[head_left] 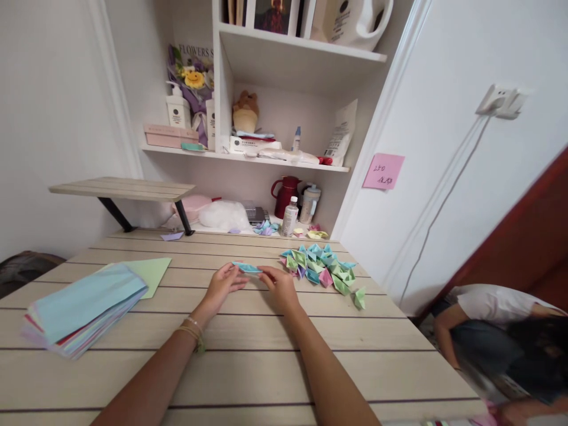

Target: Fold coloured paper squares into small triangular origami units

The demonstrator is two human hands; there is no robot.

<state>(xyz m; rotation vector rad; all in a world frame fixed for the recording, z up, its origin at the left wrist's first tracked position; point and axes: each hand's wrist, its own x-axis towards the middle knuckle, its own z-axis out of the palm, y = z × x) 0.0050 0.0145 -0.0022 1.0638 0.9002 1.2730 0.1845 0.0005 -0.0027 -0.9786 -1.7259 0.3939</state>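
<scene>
Between my two hands, just above the middle of the table, is a small folded blue paper boat (247,268). My left hand (224,283) pinches its left end, with a thin bracelet on the wrist. The fingertips of my right hand (279,285) close on its right end. To the right lies a heap of small paper boats (326,261) in blue, green, pink and purple. One green paper boat (359,298) sits at the near edge of that heap. On the left rests a fanned stack of coloured paper sheets (91,302), light blue on top, with a green sheet (153,273) partly under it.
A small raised shelf (124,188) on black legs stands at the table's back left. Behind the table, a bottle (290,218), a red jug (286,196) and a plastic bag (225,215) sit in the shelving. At right, a person (501,337) crouches beside the table.
</scene>
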